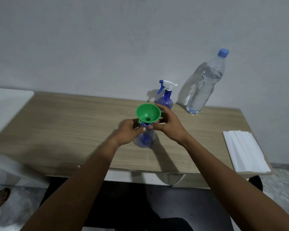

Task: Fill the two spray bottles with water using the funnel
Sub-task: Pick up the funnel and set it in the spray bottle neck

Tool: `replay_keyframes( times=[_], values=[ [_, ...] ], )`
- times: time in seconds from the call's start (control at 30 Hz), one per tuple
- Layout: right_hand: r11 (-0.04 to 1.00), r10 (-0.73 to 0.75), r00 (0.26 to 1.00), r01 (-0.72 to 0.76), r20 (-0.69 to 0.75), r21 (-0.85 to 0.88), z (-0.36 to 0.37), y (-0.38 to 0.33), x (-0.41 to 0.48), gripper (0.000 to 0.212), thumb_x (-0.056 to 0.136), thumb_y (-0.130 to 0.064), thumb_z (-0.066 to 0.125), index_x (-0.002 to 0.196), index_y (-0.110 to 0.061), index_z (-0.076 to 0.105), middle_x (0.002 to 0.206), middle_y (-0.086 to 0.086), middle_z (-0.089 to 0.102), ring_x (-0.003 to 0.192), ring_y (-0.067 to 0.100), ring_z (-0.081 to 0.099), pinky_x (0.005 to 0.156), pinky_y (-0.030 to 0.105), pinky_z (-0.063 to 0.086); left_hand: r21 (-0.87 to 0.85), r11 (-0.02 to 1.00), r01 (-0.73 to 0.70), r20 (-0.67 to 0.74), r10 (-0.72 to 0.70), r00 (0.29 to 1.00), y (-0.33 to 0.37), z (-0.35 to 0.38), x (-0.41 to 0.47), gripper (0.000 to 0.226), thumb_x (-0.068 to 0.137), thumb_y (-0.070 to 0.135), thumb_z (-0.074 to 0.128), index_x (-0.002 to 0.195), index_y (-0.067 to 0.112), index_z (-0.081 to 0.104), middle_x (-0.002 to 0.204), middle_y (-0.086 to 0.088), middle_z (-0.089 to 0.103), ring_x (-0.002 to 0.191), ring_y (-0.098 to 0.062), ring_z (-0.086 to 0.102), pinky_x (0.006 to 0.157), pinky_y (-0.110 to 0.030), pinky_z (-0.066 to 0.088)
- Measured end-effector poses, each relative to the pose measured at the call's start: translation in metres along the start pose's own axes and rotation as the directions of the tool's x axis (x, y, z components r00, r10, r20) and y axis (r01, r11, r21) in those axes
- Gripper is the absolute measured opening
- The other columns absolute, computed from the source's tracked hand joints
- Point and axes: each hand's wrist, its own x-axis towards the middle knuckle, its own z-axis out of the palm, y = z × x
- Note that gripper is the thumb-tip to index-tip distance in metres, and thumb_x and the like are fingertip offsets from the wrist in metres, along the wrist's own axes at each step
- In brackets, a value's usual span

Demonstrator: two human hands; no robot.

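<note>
The left hand [128,131] reaches in from the lower left with its forearm stretched straight across the table edge. Its fingers are curled in around the top of the near spray bottle [144,139], just under the funnel [148,113], and the thumb lies across the front. The right hand [169,126] comes in from the lower right, wrist bent a little inward. Its fingers curve round the far side of the funnel's bowl and its thumb points left beneath the rim, so it holds the funnel. The two hands nearly meet at the thumbs.

The green funnel sits upright on top of the near spray bottle, mouth facing up and its small hole showing. The hands hide where the spout meets the neck. This clear blue bottle stands on the wooden table [73,122], near the middle.

The second spray bottle [165,97] stands behind, close to the wall [107,47], wearing its white and blue trigger head. To its right is a tall clear water bottle [203,84] with a blue cap, partly filled. A folded white cloth [244,152] lies at the table's right end, well apart from the hands
</note>
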Motion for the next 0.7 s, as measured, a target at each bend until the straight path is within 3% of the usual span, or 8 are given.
replay_keyframes(
  times=[0.17,0.27,0.33,0.4,0.47,0.53,0.6,0.7],
  values=[
    [0.996,0.073,0.997,-0.072,-0.022,0.056,-0.009,0.010,-0.003,0.078,0.075,0.000,0.086,0.142,-0.019,0.051,0.123,0.015,0.065,0.086,0.024,0.065,0.083,0.032,0.060,0.029,0.999,-0.042,-0.075,0.044,0.996,-0.005,0.005,-0.006,0.050,0.071,0.057,0.078,0.117,0.039,0.068,0.114,-0.004,0.073,0.113,-0.025,0.066,0.100,-0.056,0.050],
    [0.988,0.122,0.992,-0.117,-0.043,0.105,-0.020,0.016,-0.009,0.077,0.075,0.005,0.084,0.142,-0.016,0.052,0.116,0.016,0.067,0.080,0.023,0.063,0.083,0.035,0.060,-0.042,0.999,-0.019,-0.255,0.007,0.967,-0.004,0.019,-0.022,0.066,0.075,0.048,0.082,0.134,0.030,0.060,0.134,0.005,0.063,0.126,-0.012,0.056,0.107,-0.036,0.046],
    [0.983,0.142,0.988,-0.134,-0.053,0.124,-0.028,0.017,-0.013,0.073,0.076,0.006,0.083,0.139,-0.016,0.054,0.111,0.013,0.066,0.079,0.021,0.062,0.082,0.035,0.059,-0.002,1.000,0.016,-0.461,-0.015,0.887,-0.004,0.036,-0.037,0.066,0.079,0.044,0.080,0.137,0.021,0.058,0.137,0.008,0.060,0.127,-0.008,0.053,0.103,-0.026,0.044],
    [0.984,0.148,0.986,-0.140,-0.070,0.112,-0.038,0.018,-0.018,0.067,0.078,0.001,0.083,0.137,-0.018,0.057,0.110,0.013,0.066,0.080,0.020,0.061,0.082,0.037,0.059,0.149,0.986,0.071,-0.639,0.042,0.768,-0.010,0.054,-0.047,0.063,0.077,0.053,0.077,0.128,0.019,0.064,0.128,0.004,0.063,0.119,-0.014,0.058,0.099,-0.035,0.049],
    [0.984,0.157,0.985,-0.149,-0.077,0.103,-0.050,0.018,-0.023,0.062,0.081,-0.005,0.083,0.135,-0.020,0.058,0.110,0.012,0.067,0.082,0.020,0.063,0.084,0.040,0.059,0.219,0.973,0.075,-0.726,0.111,0.679,-0.013,0.076,-0.054,0.053,0.074,0.059,0.071,0.108,0.018,0.068,0.108,0.003,0.062,0.101,-0.017,0.061,0.086,-0.040,0.053],
    [0.984,0.159,0.984,-0.151,-0.085,0.089,-0.067,0.020,-0.027,0.057,0.082,-0.010,0.083,0.132,-0.025,0.059,0.111,0.012,0.068,0.086,0.021,0.065,0.086,0.040,0.059,0.243,0.970,0.012,-0.763,0.183,0.620,-0.006,0.100,-0.058,0.038,0.073,0.056,0.068,0.088,0.022,0.059,0.089,0.005,0.059,0.083,-0.014,0.057,0.073,-0.034,0.051],
    [0.985,0.162,0.982,-0.156,-0.093,0.068,-0.086,0.023,-0.031,0.056,0.083,-0.012,0.082,0.133,-0.025,0.060,0.112,0.013,0.068,0.090,0.021,0.067,0.085,0.037,0.059,0.266,0.964,-0.022,-0.749,0.221,0.624,0.002,0.125,-0.057,0.033,0.075,0.047,0.074,0.080,0.021,0.054,0.080,0.007,0.059,0.073,-0.014,0.056,0.066,-0.026,0.045],
    [0.985,0.171,0.978,-0.167,-0.122,0.044,-0.118,0.028,-0.034,0.054,0.084,-0.016,0.083,0.132,-0.024,0.061,0.112,0.013,0.069,0.095,0.027,0.070,0.080,0.028,0.058,0.267,0.963,-0.048,-0.677,0.223,0.701,0.015,0.157,-0.045,0.026,0.079,0.032,0.081,0.078,0.017,0.059,0.078,0.006,0.064,0.071,-0.013,0.061,0.062,-0.013,0.043]
  ],
)
